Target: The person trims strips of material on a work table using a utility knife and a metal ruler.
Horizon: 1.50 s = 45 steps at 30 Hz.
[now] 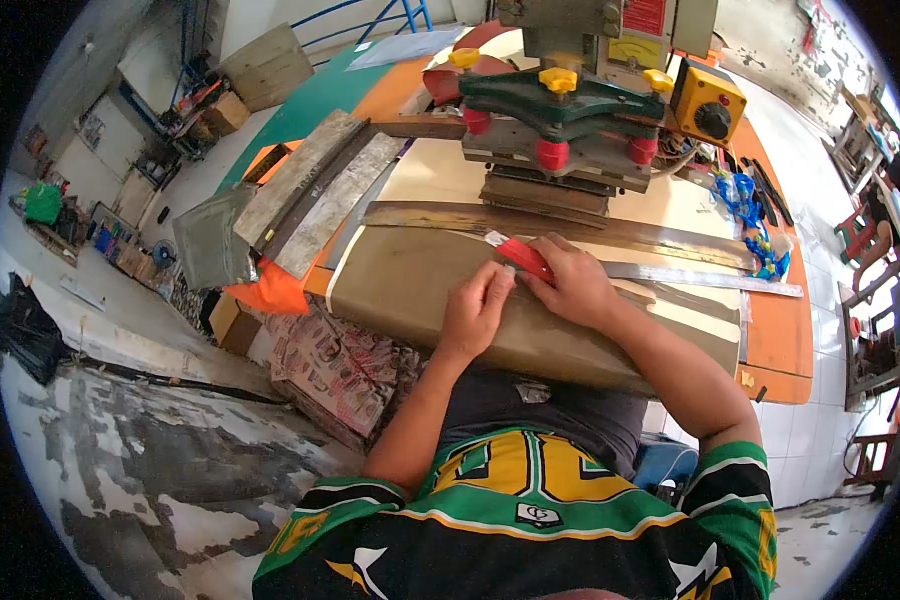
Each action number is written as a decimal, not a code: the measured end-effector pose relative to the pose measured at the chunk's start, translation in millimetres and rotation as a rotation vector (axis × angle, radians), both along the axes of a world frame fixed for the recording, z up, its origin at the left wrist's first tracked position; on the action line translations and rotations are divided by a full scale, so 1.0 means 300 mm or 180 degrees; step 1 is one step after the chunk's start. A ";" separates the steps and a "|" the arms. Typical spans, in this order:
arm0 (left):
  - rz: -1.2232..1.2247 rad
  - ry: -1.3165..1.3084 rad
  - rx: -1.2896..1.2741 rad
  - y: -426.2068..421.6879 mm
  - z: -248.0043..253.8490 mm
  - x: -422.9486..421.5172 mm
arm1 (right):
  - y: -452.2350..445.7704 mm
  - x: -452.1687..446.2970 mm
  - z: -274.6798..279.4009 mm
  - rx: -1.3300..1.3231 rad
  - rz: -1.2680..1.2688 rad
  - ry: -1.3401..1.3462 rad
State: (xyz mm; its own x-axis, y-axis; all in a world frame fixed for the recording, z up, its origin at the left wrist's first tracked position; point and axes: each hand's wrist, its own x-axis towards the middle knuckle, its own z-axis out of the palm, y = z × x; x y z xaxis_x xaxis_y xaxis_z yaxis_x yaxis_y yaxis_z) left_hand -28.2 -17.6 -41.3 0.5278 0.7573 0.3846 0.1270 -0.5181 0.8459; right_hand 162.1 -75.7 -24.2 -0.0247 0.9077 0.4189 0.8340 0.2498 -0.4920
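Observation:
My right hand (578,282) is closed around a red cutter knife (526,259), whose pale end points up and left. Close beside it, my left hand (478,306) is closed in a pinch, thumb against fingers. A small pale bit shows at those fingertips, too small to name. Both hands are over a brown-olive sheet (400,275) that drapes over the table's near edge. A metal ruler (705,278) extends to the right from behind my right hand. Beyond the hands lies a long dark, worn strip (430,216).
A press with a green head (570,105) and yellow knobs stands behind the sheet. At its right is a yellow control box (708,102). Flat metal bars (340,200) lie at the left. Blue packaging (738,195) sits at the right edge of the orange table (778,345).

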 end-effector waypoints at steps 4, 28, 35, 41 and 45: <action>0.0028 0.0104 0.0163 -0.019 0.013 0.005 | -0.001 -0.001 -0.017 -0.0093 -0.0122 -0.0226; 0.0244 0.0158 0.0859 -0.025 -0.018 -0.004 | -0.005 -0.011 -0.020 -0.0178 -0.0111 -0.0147; 0.0294 -0.0235 0.0562 -0.044 -0.036 0.011 | -0.012 -0.017 -0.013 -0.0241 -0.0178 -0.0117; 0.0111 -0.0353 0.0557 -0.037 -0.057 0.008 | -0.016 -0.011 -0.017 -0.0168 -0.0196 -0.0172; 0.0021 -0.0637 0.0479 -0.041 -0.085 -0.016 | -0.015 -0.012 -0.021 -0.0338 -0.0175 -0.0172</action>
